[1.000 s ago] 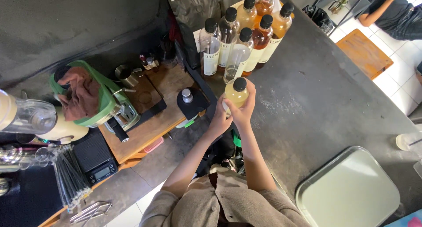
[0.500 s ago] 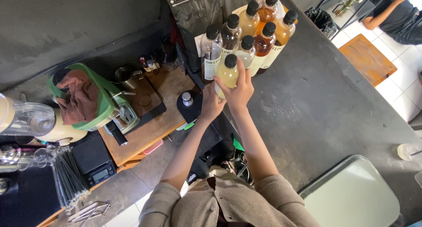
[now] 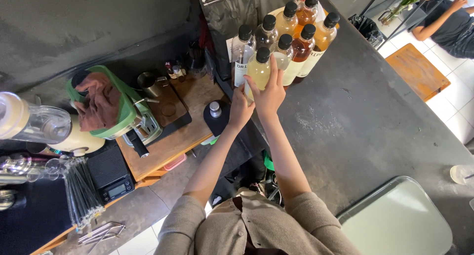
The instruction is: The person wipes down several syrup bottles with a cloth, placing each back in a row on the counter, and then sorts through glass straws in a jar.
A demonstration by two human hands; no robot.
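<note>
Here, arms: both stretched forward over the dark table (image 3: 355,121)
Right hand (image 3: 269,94): wrapped around pale yellow bottle (image 3: 257,72)
Left hand (image 3: 240,109): steadying its base
Bottle: upright, touching the bottle cluster (image 3: 296,32)

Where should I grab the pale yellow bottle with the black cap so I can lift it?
Grab the pale yellow bottle around its round middle, coming from the near, open side. It stands upright with other bottles packed close behind, so only the front and sides are free.
</note>
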